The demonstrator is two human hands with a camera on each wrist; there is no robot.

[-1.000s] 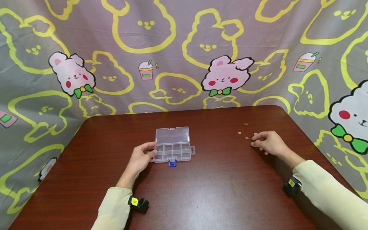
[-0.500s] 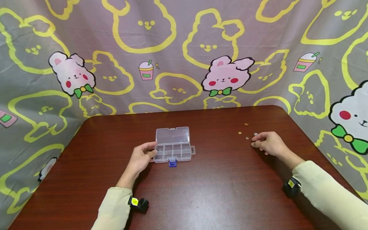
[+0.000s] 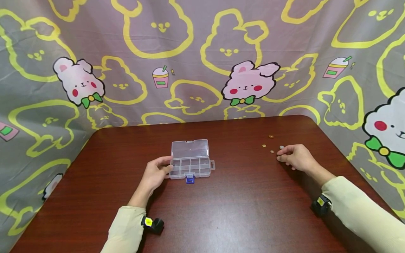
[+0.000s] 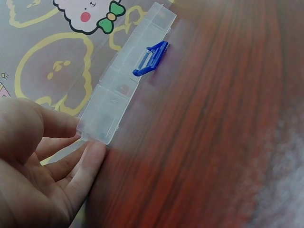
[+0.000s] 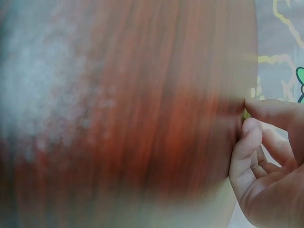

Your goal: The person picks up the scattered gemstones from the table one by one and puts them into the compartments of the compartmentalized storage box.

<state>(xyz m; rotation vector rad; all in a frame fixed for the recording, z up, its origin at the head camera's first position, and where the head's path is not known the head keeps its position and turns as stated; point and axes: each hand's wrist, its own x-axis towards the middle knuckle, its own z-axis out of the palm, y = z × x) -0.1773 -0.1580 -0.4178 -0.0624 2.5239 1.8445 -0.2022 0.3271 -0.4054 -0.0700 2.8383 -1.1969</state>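
Observation:
A clear plastic compartment box (image 3: pixel 190 167), its lid (image 3: pixel 190 149) raised at the back, stands left of the table's middle. Its blue latch (image 3: pixel 190 180) hangs at the front. My left hand (image 3: pixel 155 173) holds the box's left end between thumb and fingers; the left wrist view shows the thumb (image 4: pixel 92 159) at the lower corner. My right hand (image 3: pixel 298 157) rests fingertips-down at the right, index finger and thumb slightly apart, with nothing plainly seen between them. Beside it lie a pale blue piece (image 3: pixel 281 147), a brownish piece (image 3: pixel 272 151) and a yellow piece (image 3: pixel 264 145), all small and round.
An orange-brown oval piece (image 3: pixel 270 136) lies farther back. The dark red-brown wooden table (image 3: pixel 234 200) reaches to a patterned curtain (image 3: pixel 190 63) at the back and sides. A hang tab (image 3: pixel 212 164) juts from the box's right end.

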